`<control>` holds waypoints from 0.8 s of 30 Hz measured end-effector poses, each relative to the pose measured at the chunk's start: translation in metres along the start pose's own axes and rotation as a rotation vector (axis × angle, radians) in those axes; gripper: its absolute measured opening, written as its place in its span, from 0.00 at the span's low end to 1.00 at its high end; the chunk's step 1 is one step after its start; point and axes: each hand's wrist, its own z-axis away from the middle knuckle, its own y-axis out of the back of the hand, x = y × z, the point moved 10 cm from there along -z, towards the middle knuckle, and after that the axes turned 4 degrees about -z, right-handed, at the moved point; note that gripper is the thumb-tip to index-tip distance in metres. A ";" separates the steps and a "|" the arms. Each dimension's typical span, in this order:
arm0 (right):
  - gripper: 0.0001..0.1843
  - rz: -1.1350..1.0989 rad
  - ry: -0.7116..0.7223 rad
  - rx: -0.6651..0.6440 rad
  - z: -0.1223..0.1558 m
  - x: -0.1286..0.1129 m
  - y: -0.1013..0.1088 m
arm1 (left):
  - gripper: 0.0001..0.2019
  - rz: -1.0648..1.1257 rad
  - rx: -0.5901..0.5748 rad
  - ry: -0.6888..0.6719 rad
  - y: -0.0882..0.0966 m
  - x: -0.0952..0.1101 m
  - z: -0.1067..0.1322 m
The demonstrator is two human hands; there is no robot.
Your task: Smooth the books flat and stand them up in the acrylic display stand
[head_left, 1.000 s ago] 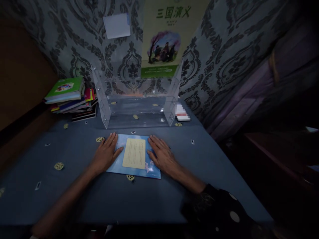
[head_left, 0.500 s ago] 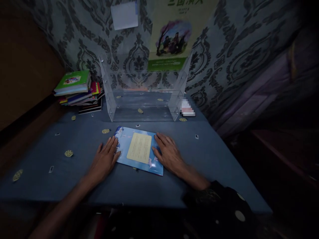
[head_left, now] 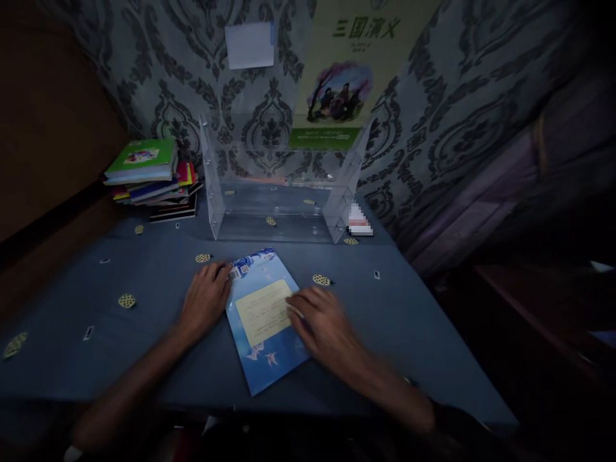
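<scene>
A blue book [head_left: 276,362] with a pale yellow text panel lies flat on the table, turned at a slant. Its dark-blue wave pattern and barcode are at the far end. Against the book's upper left edge rests my left hand [head_left: 206,295], palm down, fingers stretched and slightly bent. My right hand [head_left: 325,324] is over the book's right side, fingers loosely bent and a little apart, their tips by the text panel. The right hand is somewhat blurred and hides part of the book's right edge.
Behind the book stands a clear acrylic stand [head_left: 214,192]. A stack of books [head_left: 142,168] is at the back left. On the patterned wall hang a green-and-cream poster [head_left: 337,96] and a white card [head_left: 250,46]. The blue tablecloth [head_left: 158,269] ends at the right edge.
The blue book has turned from lying crosswise to lying lengthwise, its wave-patterned end now away from me. My right hand has moved nearer to me and its fingers have bent.
</scene>
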 end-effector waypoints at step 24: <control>0.31 -0.109 -0.046 -0.182 -0.088 0.065 -0.086 | 0.25 0.043 0.051 -0.053 -0.014 0.000 0.004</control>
